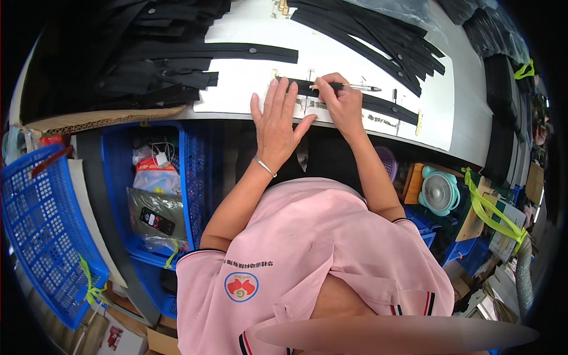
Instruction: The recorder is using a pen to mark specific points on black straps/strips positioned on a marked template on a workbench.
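A black fabric strip (pixel 387 108) lies along the near edge of the white worktop, over a white sheet with marks and bits of yellowish tape. My left hand (pixel 277 121) rests flat near the strip's left end, fingers stretched out and fingertips on it. My right hand (pixel 343 106) is closed around a pen (pixel 362 87), held low over the strip's middle. The pen's clear end points right; its other end is partly hidden by my fingers. Just beyond the hands, another black strip (pixel 272 53) with a small round grey piece lies crosswise.
Black strips (pixel 171 65) are heaped at the left, and more strips (pixel 378 47) fan out at the far right. Below the table edge stand a blue basket (pixel 184 177) with bags and a phone, another blue basket (pixel 47 219), and a teal fan (pixel 439 192).
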`<action>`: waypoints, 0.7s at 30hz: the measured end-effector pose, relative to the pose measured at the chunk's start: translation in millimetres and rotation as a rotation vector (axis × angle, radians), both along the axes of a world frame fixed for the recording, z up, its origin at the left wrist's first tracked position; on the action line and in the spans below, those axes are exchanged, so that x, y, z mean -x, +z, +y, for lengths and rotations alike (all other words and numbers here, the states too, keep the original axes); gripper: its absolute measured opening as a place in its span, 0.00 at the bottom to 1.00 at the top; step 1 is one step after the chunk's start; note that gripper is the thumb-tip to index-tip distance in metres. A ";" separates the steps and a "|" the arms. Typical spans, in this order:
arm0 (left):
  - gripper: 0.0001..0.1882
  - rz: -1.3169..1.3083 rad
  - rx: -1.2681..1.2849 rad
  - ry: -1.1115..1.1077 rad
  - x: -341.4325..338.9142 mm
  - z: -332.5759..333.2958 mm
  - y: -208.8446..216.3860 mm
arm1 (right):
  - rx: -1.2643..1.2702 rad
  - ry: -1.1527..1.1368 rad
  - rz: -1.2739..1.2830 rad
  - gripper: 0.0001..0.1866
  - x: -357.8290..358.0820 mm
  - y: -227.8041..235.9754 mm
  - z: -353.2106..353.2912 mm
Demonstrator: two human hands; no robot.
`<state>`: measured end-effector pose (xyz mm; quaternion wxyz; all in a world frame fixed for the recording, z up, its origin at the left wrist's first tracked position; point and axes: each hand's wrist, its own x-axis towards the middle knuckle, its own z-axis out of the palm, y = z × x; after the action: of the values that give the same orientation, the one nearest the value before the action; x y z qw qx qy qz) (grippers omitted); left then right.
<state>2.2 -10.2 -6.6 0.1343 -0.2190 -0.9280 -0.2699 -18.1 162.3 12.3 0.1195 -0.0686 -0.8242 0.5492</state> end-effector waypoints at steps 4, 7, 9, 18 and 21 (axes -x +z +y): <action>0.40 -0.010 -0.008 0.002 -0.6 0.4 -0.1 | -0.064 0.131 0.016 0.10 -1.6 2.7 3.2; 0.40 -0.016 -0.016 -0.001 -0.1 1.1 1.8 | -0.049 0.132 0.033 0.11 -2.7 4.7 0.2; 0.40 -0.018 -0.020 -0.007 -0.1 1.3 2.6 | -0.043 0.118 0.037 0.12 -3.3 4.5 -0.5; 0.38 -0.027 -0.011 -0.002 0.8 2.3 0.5 | 0.122 0.016 0.031 0.09 -17.7 12.1 24.5; 0.38 -0.003 0.004 -0.007 0.4 1.4 0.8 | 0.095 -0.181 0.103 0.09 -30.8 22.5 53.1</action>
<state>1.8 -8.8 -5.7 0.1315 -0.2222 -0.9279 -0.2691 12.7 215.5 34.7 0.2076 -0.1199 -0.7805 0.5774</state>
